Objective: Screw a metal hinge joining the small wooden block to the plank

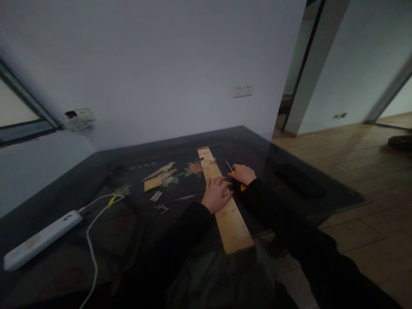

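Note:
A long wooden plank (233, 225) lies on the dark table, its near end sticking out over the front edge. My left hand (218, 195) lies across the middle of the plank, fingers curved over it toward its right edge. What is under the palm is hidden. Just right of the plank, my right hand (243, 174) is closed around a yellow-handled screwdriver (243, 187); its thin metal shaft points away to the upper left. To the left lie a small wooden block (152, 184), a metal hinge (156, 196) and several screws (162, 209).
The dark glossy table (180, 148) has a floral pattern and stands against a wall. A white power strip (43, 240) with a white cable (92, 249) lies at the left. A flat black object (300, 180) is on the right side. Sockets (243, 91) sit on the wall.

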`<state>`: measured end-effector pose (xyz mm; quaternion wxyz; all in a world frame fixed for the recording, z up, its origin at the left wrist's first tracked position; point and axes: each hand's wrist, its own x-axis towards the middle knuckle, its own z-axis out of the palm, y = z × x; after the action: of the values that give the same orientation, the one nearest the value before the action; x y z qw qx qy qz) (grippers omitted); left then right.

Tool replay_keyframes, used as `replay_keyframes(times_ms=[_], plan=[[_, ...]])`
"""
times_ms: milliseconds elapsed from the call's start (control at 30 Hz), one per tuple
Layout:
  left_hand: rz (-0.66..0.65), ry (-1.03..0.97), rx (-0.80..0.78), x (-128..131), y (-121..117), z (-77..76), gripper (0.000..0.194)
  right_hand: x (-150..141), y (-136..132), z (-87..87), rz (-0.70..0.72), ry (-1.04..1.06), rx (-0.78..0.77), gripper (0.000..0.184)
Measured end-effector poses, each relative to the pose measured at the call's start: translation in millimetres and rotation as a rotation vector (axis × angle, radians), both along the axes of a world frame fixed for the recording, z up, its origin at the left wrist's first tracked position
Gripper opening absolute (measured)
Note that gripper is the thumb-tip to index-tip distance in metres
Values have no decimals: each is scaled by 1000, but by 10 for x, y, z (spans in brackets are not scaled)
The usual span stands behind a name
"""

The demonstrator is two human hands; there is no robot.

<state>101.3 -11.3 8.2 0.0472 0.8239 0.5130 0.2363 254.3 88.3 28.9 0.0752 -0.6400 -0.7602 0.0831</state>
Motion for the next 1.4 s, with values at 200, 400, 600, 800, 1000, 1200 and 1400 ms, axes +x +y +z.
replay_keyframes(times_ms=[200, 400, 600, 800, 1000, 1200, 1400], plan=[[0, -198, 68, -458, 76, 333, 35, 168, 52, -15, 24, 108, 2, 51], [419, -346, 151, -2027, 159, 427, 27, 357, 94, 18, 26, 251, 91, 44], [596, -138, -21, -3029, 176, 66, 32, 94, -56, 163, 94, 460, 255, 28], [522, -84, -136, -3076, 209, -162, 47, -224, -273, 110, 255, 519, 208, 23], [617, 40, -56, -3083, 222, -71, 48, -287, -394, 73, 298, 462, 178, 21], [525, -23, 59, -2522, 248, 331, 49, -358, -453, 50, 381, 421, 147, 20], [280, 60, -63, -1688, 512, 352, 51, -415, -493, -6, 453, 423, 151, 17]])
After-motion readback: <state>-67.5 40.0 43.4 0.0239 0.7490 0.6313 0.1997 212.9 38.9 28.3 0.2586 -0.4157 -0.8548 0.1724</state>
